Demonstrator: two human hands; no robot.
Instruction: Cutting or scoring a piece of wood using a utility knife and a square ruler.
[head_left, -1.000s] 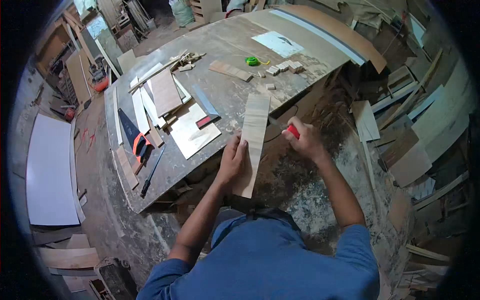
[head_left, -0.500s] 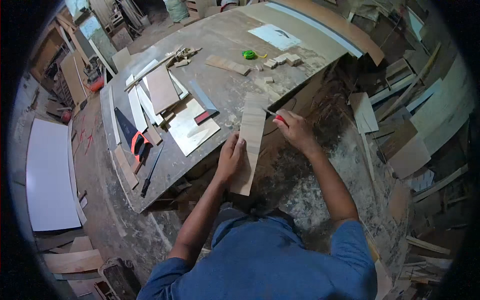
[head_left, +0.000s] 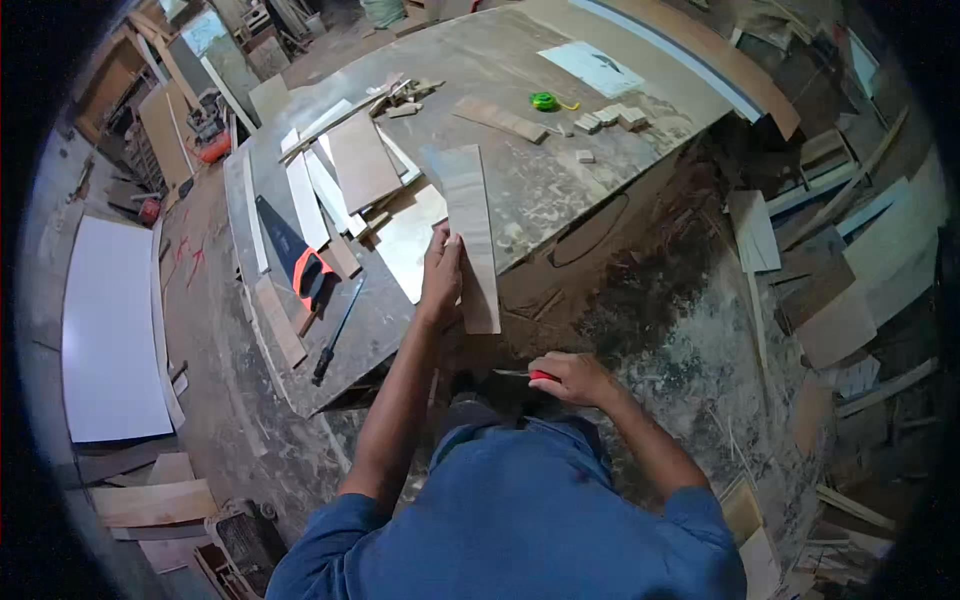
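My left hand (head_left: 441,272) grips a narrow wooden board (head_left: 475,215) by its left edge, holding it raised over the table's near edge. The fingers wrap partly behind the board. Lower down, close to my body, my right hand (head_left: 577,380) is closed on a red-handled tool (head_left: 543,375). Its thin metal shaft points left, apart from the board; the tip's shape is too small to tell. Behind the board, a light wooden sheet (head_left: 405,255) lies on the worktable (head_left: 400,335).
At the table's left lie a handsaw (head_left: 300,265) with an orange-black handle and a dark-handled thin tool (head_left: 338,333). Stacked boards (head_left: 363,158) are beyond. A green tape measure (head_left: 543,101) and several small wood blocks (head_left: 610,118) sit farther back. Scrap panels (head_left: 755,230) lean at right.
My right hand has drawn the red-handled tool away from the board, down toward my body. The board has swung more upright and shifted left in view. The view has also shifted.
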